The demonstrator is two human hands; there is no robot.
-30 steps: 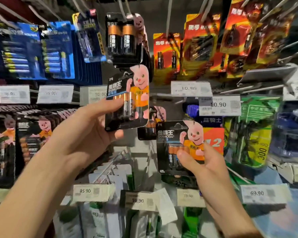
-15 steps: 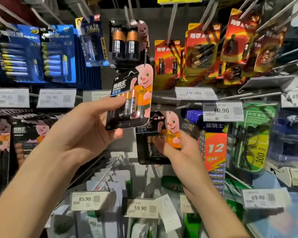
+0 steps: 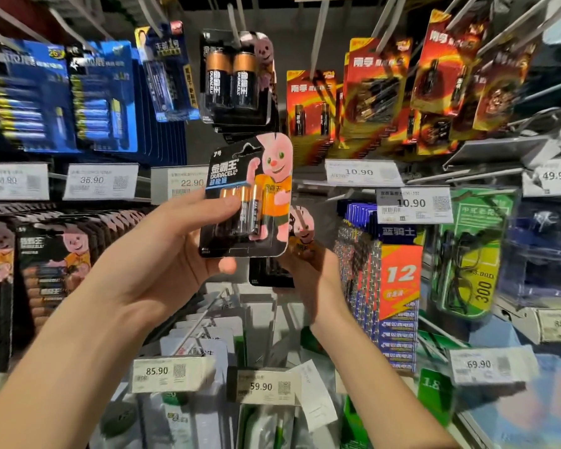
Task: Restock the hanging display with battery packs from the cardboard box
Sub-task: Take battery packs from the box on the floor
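My left hand (image 3: 162, 254) grips a black Duracell battery pack (image 3: 250, 196) with a pink bunny on it, held upright in front of the hanging display. Behind and just below it, my right hand (image 3: 314, 273) holds a second pack of the same kind (image 3: 272, 270), mostly hidden by the first pack. A larger two-cell Duracell pack (image 3: 237, 79) hangs on a hook above them. The cardboard box is out of view.
Blue battery packs (image 3: 62, 95) hang at upper left, red and orange ones (image 3: 379, 92) at upper right. More bunny packs (image 3: 55, 264) hang at left. A blue and orange pack row (image 3: 395, 280) and a green pack (image 3: 473, 254) hang at right. Price tags (image 3: 363, 171) line the rails.
My right hand has carried its pack up and leftward, from lower right to behind the left hand's pack. The left hand's pack has stayed near the middle hook.
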